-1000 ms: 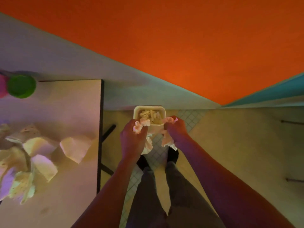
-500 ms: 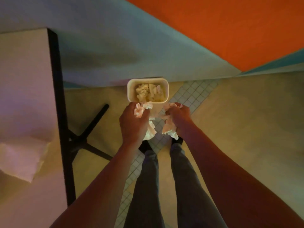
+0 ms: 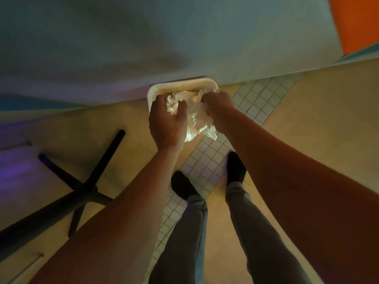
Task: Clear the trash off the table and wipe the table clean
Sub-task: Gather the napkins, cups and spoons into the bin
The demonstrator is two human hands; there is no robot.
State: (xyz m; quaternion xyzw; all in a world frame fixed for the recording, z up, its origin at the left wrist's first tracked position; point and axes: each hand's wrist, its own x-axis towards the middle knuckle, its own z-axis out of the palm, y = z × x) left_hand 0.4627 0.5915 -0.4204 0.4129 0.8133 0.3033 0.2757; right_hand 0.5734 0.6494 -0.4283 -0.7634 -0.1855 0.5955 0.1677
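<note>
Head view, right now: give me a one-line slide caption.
Both hands, left and right, grip crumpled paper napkins over a cream bin on the floor.

Both hands and the crumpled paper (image 3: pixel 196 117) cover most of the bin (image 3: pixel 182 84), so its contents can't be seen. The black cross-shaped base (image 3: pixel 82 187) runs off the left edge, blurred.

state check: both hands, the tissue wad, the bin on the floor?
left hand: grips crumpled tissue, over the bin
right hand: grips crumpled tissue, over the bin
crumpled tissue: bunched between both hands, not yet dropped
bin: open-topped, on the floor against the wall; contents hidden by the hands
</note>
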